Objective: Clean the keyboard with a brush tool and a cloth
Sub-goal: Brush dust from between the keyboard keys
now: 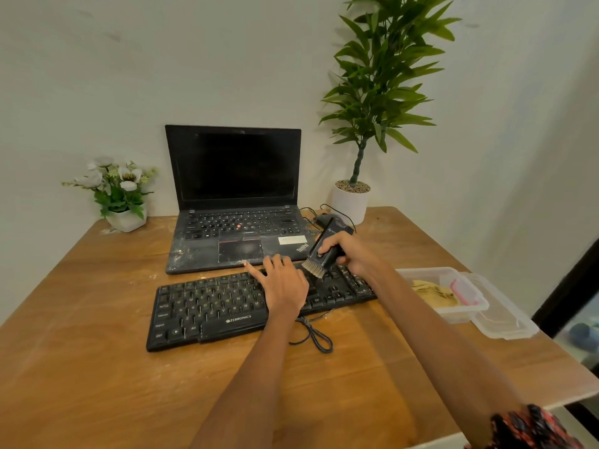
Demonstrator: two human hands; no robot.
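The right hand [348,254] is wrapped tight around a black brush tool [324,251]. The tool tilts down to the left, and its pale bristles [313,269] touch the keys near the right part of the keyboard [210,306]. The left hand [285,283] lies flat on the keyboard just beside the bristles. Its fingers are spread out and it holds nothing. 1 finger points up past the top edge of the keyboard, toward the laptop [236,202].

The keyboard is black and looks dusty. It lies on the brown desk [97,367], a bit slanted. Its black cord [312,335] loops on the desk in front of it, between the 2 arms.

The laptop sits open just behind the keyboard. Its screen is dark, and its lower part has white specks on it. A dark mouse [324,219] with a thin wire lies to the right of the laptop, behind the brush tool.

To the right of the keyboard is a clear plastic box [421,273]. A tan cloth [436,294] lies inside it, with something pink [462,290] next to it. The clear lid [505,319] lies just beside the box.

At the back of the desk, by the wall, a small white pot of white flowers [116,189] stands on the left. A tall green plant [379,79] in a white pot stands on the right. A red and black patterned sleeve [531,429] shows at the bottom right corner.
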